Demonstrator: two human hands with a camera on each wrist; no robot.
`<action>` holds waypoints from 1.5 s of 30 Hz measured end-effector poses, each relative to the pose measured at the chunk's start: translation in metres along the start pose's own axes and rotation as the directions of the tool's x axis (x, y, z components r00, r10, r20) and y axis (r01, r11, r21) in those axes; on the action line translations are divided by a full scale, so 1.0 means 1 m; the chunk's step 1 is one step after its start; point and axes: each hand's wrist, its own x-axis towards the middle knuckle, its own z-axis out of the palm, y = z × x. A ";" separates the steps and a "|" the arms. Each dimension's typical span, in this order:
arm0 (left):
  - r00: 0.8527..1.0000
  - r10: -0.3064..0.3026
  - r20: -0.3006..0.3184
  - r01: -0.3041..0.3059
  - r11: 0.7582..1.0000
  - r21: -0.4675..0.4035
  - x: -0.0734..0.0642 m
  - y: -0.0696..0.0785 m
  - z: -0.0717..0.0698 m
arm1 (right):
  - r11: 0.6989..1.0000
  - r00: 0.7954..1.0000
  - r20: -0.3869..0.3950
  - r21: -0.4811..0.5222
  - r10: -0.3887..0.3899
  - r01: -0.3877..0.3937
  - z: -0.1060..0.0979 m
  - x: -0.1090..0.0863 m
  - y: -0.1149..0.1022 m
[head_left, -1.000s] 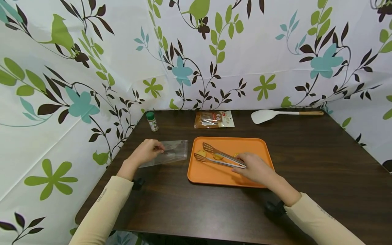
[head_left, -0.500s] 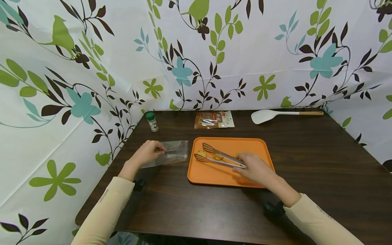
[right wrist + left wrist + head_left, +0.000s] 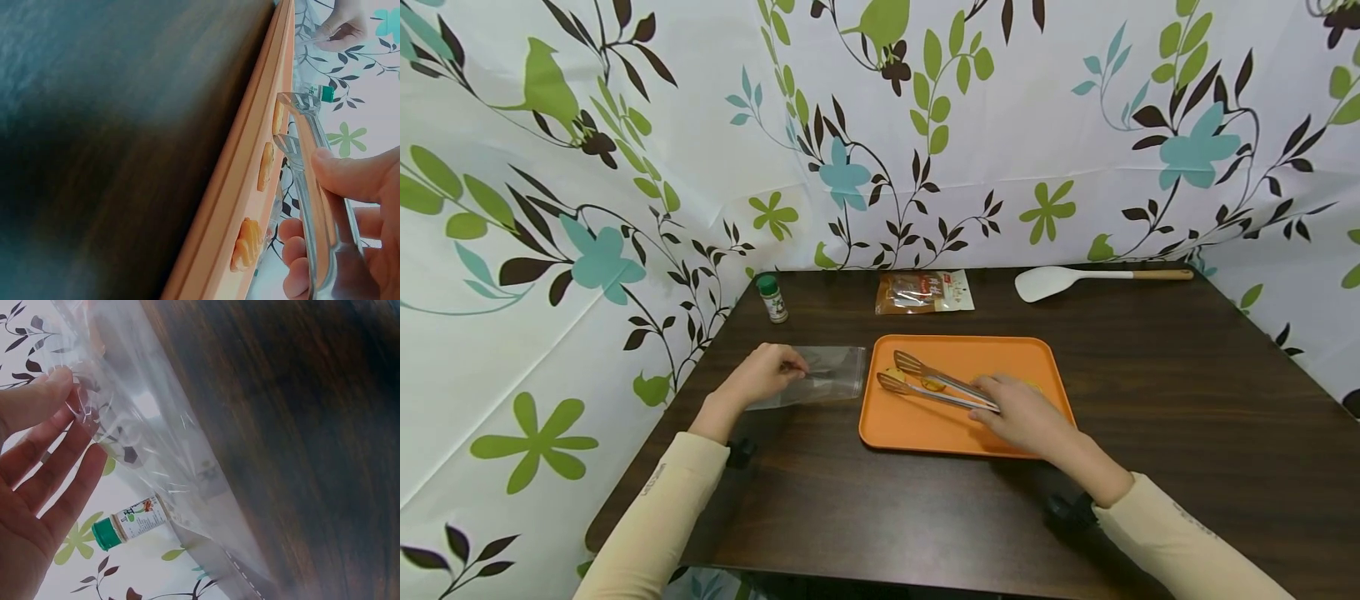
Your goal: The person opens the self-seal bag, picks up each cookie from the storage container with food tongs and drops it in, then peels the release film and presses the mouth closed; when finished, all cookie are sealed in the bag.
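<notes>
My left hand (image 3: 762, 373) pinches a clear plastic bag (image 3: 838, 375) between thumb and fingers, left of the orange tray (image 3: 955, 442). The bag hangs tilted in the left wrist view. My right hand (image 3: 1022, 410) grips metal tongs (image 3: 951, 381) over the tray, their arms spread apart and pointing left. Several small yellow cookies sit on the tray: one (image 3: 248, 245) ridged on top, another (image 3: 265, 166) farther along. A third cookie (image 3: 279, 117) lies right at the slotted tong heads. Part of the tray is hidden behind my right hand.
Along the back of the dark wooden table (image 3: 865, 508) stand a green-capped seasoning bottle (image 3: 772, 298), a brown and white food packet (image 3: 925, 292) and a white spatula (image 3: 1048, 283) with a wooden handle. A patterned cloth wall (image 3: 985, 108) rises behind and at the sides.
The bag has shifted slightly right, its end now close to the tray's left edge. My right hand has moved slightly left with the tongs; a cookie shows beyond its right side.
</notes>
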 end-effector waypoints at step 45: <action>0.998 -0.038 -0.055 0.040 0.999 0.030 -0.005 0.007 -0.002 | 0.986 0.986 -0.026 -0.016 -0.167 0.166 0.012 0.024 -0.045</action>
